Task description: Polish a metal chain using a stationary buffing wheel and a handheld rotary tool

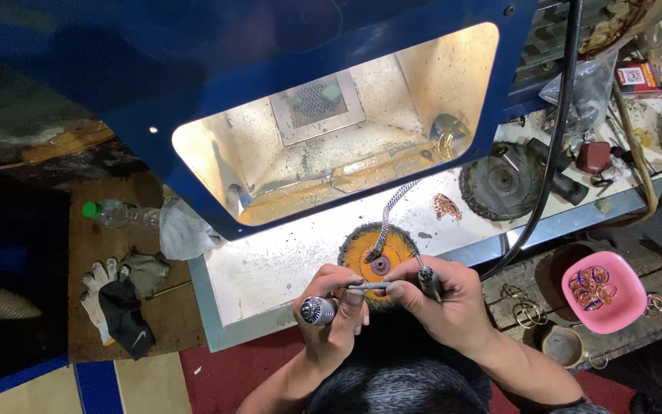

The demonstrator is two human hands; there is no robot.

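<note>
My left hand [332, 316] grips a metal chuck-like tool head [319, 310] with a thin shaft [369, 286] running right. My right hand [436, 297] pinches the other end of that shaft and also holds a small metal key-like piece [427, 280]. Both hands hover just in front of an orange buffing wheel [378, 259] with a dark fuzzy rim. A braided flexible cable [389, 213] runs from the wheel's area up into the lit blue dust hood [323, 123].
A dark worn wheel [501, 181] and a copper-coloured tangle [447, 206] lie on the bench. A pink bowl [605, 292] with rings sits at right, loose rings [524, 305] beside it. Gloves [120, 295] and a plastic bottle [116, 215] lie left. A black hose [557, 130] hangs right.
</note>
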